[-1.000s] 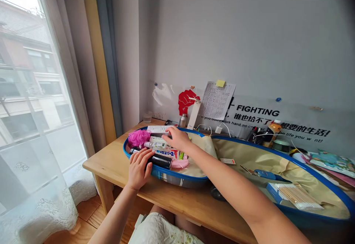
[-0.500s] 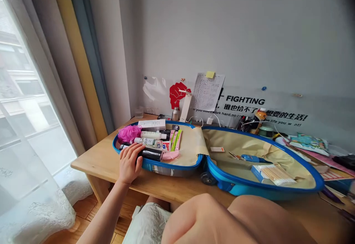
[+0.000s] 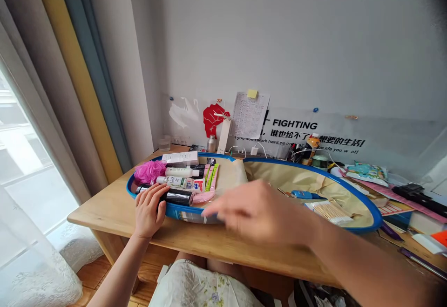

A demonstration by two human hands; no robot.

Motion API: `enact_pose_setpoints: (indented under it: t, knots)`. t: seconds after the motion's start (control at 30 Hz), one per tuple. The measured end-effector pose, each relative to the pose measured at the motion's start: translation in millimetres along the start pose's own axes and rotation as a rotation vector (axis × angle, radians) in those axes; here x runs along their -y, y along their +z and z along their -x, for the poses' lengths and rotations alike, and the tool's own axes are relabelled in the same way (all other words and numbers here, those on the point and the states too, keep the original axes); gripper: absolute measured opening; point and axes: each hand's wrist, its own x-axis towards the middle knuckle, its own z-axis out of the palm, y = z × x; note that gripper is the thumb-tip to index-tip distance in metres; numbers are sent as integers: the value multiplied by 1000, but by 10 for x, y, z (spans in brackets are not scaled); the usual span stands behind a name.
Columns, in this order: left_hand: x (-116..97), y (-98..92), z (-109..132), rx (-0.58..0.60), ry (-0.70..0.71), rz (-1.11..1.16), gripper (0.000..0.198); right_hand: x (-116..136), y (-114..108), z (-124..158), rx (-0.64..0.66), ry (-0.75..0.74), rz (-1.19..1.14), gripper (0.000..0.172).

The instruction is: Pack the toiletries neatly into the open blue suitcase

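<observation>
An open blue suitcase (image 3: 377, 218) lies spread in two halves on the wooden table. On the near rim of its left half rests my left hand (image 3: 150, 207), fingers stretched over a glossy black cylinder (image 3: 179, 197), thumb apart. Beside the cylinder are a pink item in clear wrap (image 3: 203, 197), a toothpaste box (image 3: 199, 185), a clear LUX bottle (image 3: 178, 182), a white bottle (image 3: 179, 172), green-and-pink packs (image 3: 211, 176), a white box (image 3: 181, 158) and a pink bath puff (image 3: 151, 172). My right hand (image 3: 258, 211), smeared by motion, hangs before the suitcase's middle, hiding its near rim; its grip is unclear.
The right half holds cotton swabs (image 3: 331, 210) and a blue item (image 3: 307, 195). Behind stand a metal-coloured bottle (image 3: 211, 144), an orange-and-dark bottle (image 3: 310, 148) and a charger (image 3: 254, 149). Papers and packets (image 3: 366, 173) crowd the table's right. A curtain (image 3: 75, 74) hangs at left.
My right hand has risen from low in front of the table to the suitcase's middle. My left hand stays on the rim and cylinder. The view has shifted to the right.
</observation>
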Motion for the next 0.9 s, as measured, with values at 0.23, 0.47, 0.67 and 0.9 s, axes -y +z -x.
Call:
enact_pose_setpoints:
  t: [0.23,0.47,0.67,0.9]
  knots:
    - [-21,-4,-11,5,-28,8,37,-1906,-454,617,291,1075,497,8]
    - [-22,-2,3,29,-52,-17,40,-2515,-431,1356,521,1284,457,19]
    - [-14,2,19,37,-63,-6,39,-2690,-341,1420,419,1241,453,14]
    - [-42,-4,9,43,-57,-13,39,-2611,-537,1335,16,1055,523,13]
